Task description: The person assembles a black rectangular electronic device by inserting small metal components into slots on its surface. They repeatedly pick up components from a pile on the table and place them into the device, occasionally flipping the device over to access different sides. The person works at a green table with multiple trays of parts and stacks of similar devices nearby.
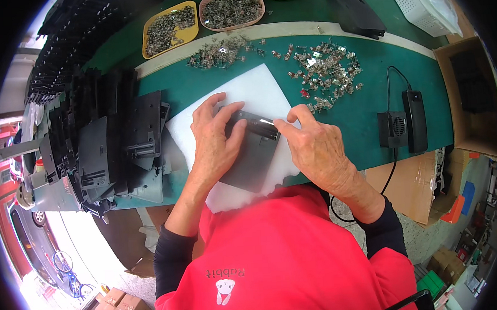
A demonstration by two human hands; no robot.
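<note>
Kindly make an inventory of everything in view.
Casing: one, dark grey, on foam
Foam: one, white, on table
Table: one, green, centre
Metal parts: many, silvery, beyond foam
Trays: three; yellow, pink, green; far side
Stacked casings: many, black, left
Flat panel: one, black, far right
Basket: one, white, far right
Boxy devices: two, black, right
Cardboard boxes: several, brown, around table
Car: one, grey, outside
Bicycle: one, blue, outside
Shirt: one, red, bottom
Left grip: one, bare, casing's left
Right grip: one, bare, casing's right

Right of the right grip (314, 146) sat a black grilled box (392, 129); beyond and rightward of that grip, a white basket (413, 10); far left of the grip, a blue bicycle (74, 284).
</note>
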